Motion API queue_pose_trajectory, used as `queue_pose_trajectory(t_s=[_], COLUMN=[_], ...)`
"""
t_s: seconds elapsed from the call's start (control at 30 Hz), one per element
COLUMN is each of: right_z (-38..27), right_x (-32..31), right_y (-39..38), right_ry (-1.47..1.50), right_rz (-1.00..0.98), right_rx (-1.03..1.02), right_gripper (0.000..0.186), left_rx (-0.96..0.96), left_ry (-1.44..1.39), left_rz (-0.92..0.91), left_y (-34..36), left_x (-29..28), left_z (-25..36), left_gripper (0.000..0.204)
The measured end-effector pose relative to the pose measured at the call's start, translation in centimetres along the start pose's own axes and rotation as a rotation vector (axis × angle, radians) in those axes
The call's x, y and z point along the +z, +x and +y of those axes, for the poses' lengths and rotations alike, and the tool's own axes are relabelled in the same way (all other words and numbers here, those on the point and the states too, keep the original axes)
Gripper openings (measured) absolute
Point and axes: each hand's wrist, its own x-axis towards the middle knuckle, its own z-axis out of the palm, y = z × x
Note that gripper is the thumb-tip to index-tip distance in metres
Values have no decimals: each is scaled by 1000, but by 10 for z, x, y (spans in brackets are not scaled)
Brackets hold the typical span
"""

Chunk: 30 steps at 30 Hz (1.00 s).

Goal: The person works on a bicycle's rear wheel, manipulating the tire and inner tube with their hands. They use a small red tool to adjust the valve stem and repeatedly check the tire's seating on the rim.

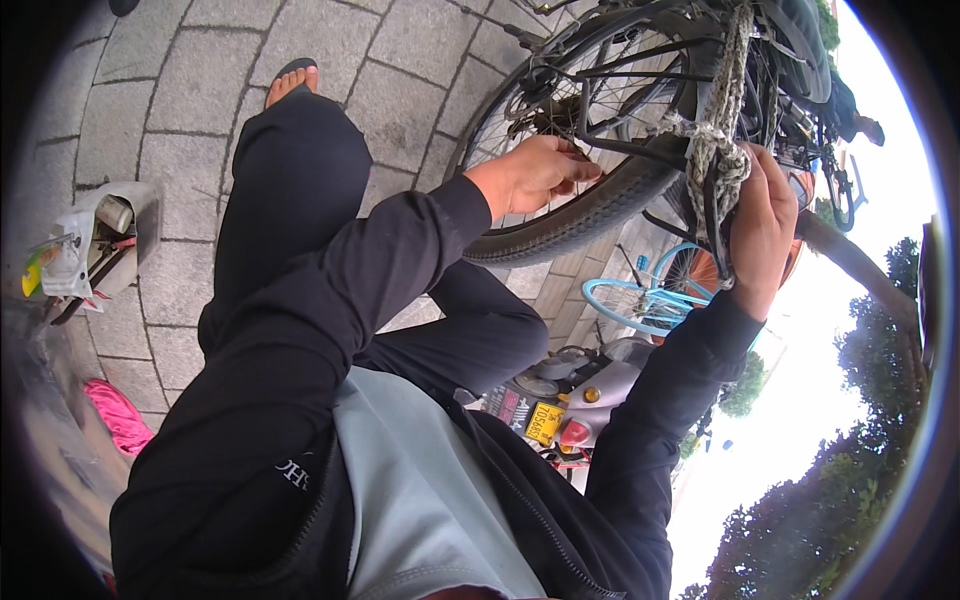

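The left hand (545, 178) is half curled beside the spoked bicycle wheel with a knobbly black rubber tyre (570, 231). Its thumb and fingertips are drawn close together just at the inner edge of the tyre; whether something small is pinched between them, I cannot tell. The right hand (766, 225) is bent around the end of the black tubular metal rack (640, 76), its fingers partly closed and touching the thick, knotted, greyish-white braided rope (716, 140) wound there. Its fingertips are partly hidden by the rope, so how firmly it grips is unclear.

The wheel lies between the hands and reaches up beyond the left one, with the rack's tubes crossing above it. The rope runs upward from beside the right hand.

Below and between the hands, well apart from them, are the light-blue bicycle (668, 297) and the parked silver-grey scooter (610, 392) with a yellow plate. Far to the left of the left hand, the open whitish plastic container (148, 222) holds a can and other small items, and crumpled bright-pink fabric (118, 417) lies below it. Grey rectangular paving stones (205, 75) spread left of the left hand.
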Motion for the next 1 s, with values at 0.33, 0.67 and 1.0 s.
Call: queue_pose_trajectory(t_s=[0.33, 0.67, 1.0], right_z=[17, 14, 17], right_x=[-6, -5, -6], right_y=[6, 9, 8], right_ry=[75, 63, -8], right_rz=[-70, 12, 38], right_rx=[-10, -62, -26], right_gripper=[27, 27, 35], left_rx=[-229, -208, -138], left_ry=[-46, 237, 470], left_rz=[44, 186, 155], left_y=[1, -17, -10], left_x=[-21, -36, -35], left_z=[13, -8, -14], left_gripper=[11, 31, 66])
